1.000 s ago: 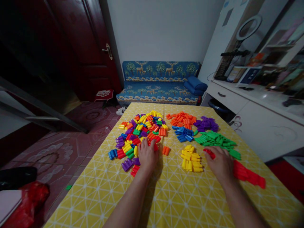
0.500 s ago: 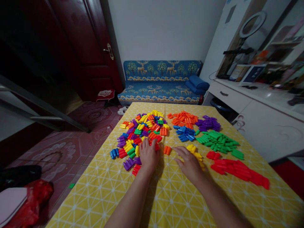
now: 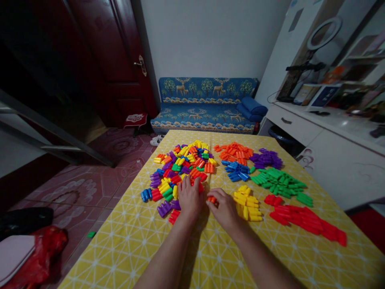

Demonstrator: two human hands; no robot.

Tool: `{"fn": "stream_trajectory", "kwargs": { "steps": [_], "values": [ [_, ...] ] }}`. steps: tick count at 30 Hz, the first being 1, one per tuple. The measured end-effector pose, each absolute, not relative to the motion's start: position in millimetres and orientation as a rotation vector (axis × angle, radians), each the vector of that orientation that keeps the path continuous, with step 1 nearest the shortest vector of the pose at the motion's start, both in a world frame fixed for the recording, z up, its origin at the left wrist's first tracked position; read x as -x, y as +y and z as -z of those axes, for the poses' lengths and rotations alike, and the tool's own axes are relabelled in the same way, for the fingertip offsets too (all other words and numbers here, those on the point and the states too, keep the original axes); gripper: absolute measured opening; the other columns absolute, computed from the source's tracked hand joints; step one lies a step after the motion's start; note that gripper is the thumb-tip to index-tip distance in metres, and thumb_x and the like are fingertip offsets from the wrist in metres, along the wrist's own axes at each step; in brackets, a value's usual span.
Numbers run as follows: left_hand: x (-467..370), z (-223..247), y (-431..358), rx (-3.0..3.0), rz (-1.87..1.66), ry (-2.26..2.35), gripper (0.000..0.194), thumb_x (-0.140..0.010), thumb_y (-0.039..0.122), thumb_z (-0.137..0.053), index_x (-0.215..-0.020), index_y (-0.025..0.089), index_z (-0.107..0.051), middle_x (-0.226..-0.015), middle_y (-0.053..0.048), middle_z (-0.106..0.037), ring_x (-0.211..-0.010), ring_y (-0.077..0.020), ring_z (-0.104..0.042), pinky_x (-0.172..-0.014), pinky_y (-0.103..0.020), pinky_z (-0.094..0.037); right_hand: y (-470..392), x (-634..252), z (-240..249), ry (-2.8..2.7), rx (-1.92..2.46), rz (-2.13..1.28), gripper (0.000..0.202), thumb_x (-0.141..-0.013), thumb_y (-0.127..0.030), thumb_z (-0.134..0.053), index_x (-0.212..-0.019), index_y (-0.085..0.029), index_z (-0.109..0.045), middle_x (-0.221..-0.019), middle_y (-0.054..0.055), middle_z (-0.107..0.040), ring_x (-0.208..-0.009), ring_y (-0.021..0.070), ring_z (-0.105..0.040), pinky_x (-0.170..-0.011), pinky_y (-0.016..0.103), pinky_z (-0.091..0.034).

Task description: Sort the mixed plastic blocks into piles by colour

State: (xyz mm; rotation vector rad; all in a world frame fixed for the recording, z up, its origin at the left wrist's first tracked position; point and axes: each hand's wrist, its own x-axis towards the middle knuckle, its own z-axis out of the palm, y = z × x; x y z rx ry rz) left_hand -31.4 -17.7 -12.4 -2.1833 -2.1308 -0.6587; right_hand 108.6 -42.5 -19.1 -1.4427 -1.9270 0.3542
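Observation:
My left hand (image 3: 191, 197) lies over the near right edge of a mixed heap of toy bullet-shaped building blocks (image 3: 180, 160). Its fingers are stretched out, touching red blocks (image 3: 199, 176) at the tips. Just to its right, my right hand (image 3: 225, 208) is closed in a pinch on an orange block (image 3: 211, 199), partly hidden by the fingers. Beside that hand sits a pile of yellow blocks (image 3: 247, 202). Purple blocks (image 3: 165, 208) and a red block (image 3: 174, 217) rest left of my left wrist.
Sorted by colour on the yellow patterned tablecloth (image 3: 132, 245) are orange (image 3: 236, 151), blue (image 3: 236, 170), purple (image 3: 267, 159), green (image 3: 278, 181) and red (image 3: 309, 220) piles. Beyond the table stands a blue sofa (image 3: 207, 108). A white cabinet (image 3: 339, 156) is at the right.
My right hand has moved left, from beside the yellow pile to the lone orange block, and has closed on it. My left hand stays at the mixed heap.

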Motion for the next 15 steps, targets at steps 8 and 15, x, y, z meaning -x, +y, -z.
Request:
{"fn": "stream_trajectory", "kwargs": {
  "steps": [8,15],
  "values": [
    [31,14,-18,2.173,0.673,-2.134,0.036,-0.088,0.028,-0.051,-0.123,0.027,-0.057,-0.136,-0.012,-0.049,-0.130,-0.0297,-0.041,-0.106,-0.048,-0.033,65,-177,-11,-1.617,1.596,-0.244,0.017,-0.074,-0.031,-0.064,-0.085,-0.019,-0.069,-0.083,0.004,-0.068,-0.067,0.0172,-0.061,-0.071,0.032,-0.051],
    [29,16,-17,2.148,0.673,-2.147,0.034,-0.090,0.030,-0.049,-0.123,0.026,-0.057,-0.135,-0.013,-0.050,-0.127,-0.0308,-0.042,-0.104,-0.047,-0.034,131,-197,-31,-1.486,1.730,-0.093,0.043,-0.075,-0.028,-0.062,-0.114,-0.010,-0.063,-0.121,0.018,-0.058,-0.077,0.0192,-0.062,-0.086,0.038,-0.049]
  ]
}}
